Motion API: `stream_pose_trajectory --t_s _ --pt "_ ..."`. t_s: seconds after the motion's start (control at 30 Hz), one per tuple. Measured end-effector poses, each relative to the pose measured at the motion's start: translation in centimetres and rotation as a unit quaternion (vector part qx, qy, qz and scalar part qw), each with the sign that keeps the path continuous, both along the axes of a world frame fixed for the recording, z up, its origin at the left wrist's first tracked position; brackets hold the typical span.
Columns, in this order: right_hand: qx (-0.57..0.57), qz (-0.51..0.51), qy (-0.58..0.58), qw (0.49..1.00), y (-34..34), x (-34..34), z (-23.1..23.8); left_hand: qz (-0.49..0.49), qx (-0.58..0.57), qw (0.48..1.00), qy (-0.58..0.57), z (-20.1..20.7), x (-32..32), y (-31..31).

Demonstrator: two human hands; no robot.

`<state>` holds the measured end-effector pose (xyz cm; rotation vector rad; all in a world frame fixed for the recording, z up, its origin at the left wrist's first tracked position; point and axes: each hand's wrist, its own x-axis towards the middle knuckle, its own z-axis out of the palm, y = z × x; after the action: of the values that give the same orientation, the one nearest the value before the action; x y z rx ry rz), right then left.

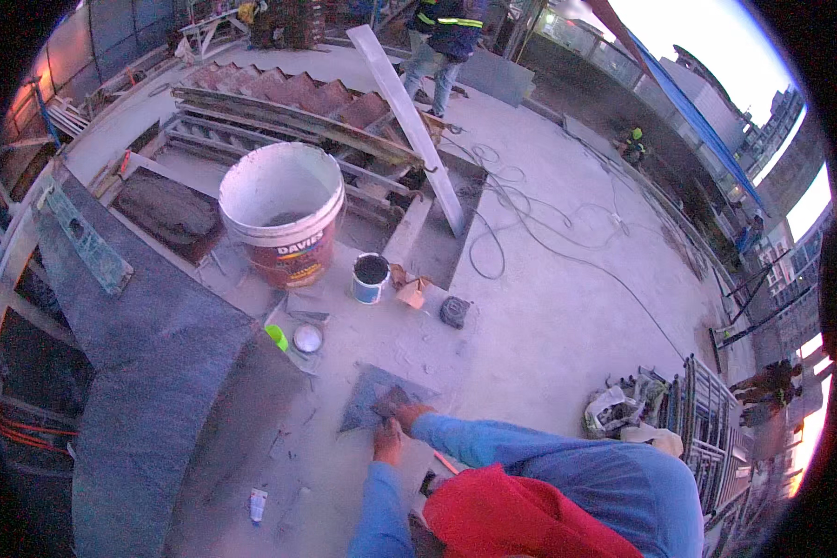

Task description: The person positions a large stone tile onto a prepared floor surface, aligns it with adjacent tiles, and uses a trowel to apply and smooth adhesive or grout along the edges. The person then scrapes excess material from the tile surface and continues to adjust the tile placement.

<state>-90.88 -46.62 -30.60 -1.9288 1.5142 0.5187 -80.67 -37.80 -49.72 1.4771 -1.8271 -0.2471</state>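
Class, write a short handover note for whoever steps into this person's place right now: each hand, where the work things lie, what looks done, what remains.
Left hand: down on the floor at the near edge of the dark grey patch.
Right hand: on the patch, over a dark lump; grip unclear.
Nearby: large white bucket, small can, round lid, green cup.
Done: one small patch spread on the floor.
Left: patch looks uneven and probably needs more smoothing.

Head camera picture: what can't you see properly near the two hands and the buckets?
- Left hand and right hand: too small to tell what tool they grip on the grey slab.
- Big white bucket: its rim hides most of the inside.
- Small can: dark contents, too small to name.
- Small white tube on the floor: too small to identify.
- Person's legs: cut off by the lower edge.
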Motion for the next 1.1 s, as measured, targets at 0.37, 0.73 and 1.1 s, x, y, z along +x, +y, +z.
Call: stream_pose_trajectory --t_s 0.37,0.73,1.1 --pt "-0.113 0.004 -0.135 0.984 -2.3 -2.7 4.1 0.064 0.346 0.899 0.261 10.7 -0.8 -0.4" --pt "0.000 -0.094 -0.197 0.976 8.0 -7.9 5.1 0.108 0.409 0.736 0.528 15.7 0.4 0.6" --pt "-0.093 -0.008 -0.201 0.975 5.3 -10.9 11.0 0.154 0.417 0.782 0.437 25.1 6.4 3.7"
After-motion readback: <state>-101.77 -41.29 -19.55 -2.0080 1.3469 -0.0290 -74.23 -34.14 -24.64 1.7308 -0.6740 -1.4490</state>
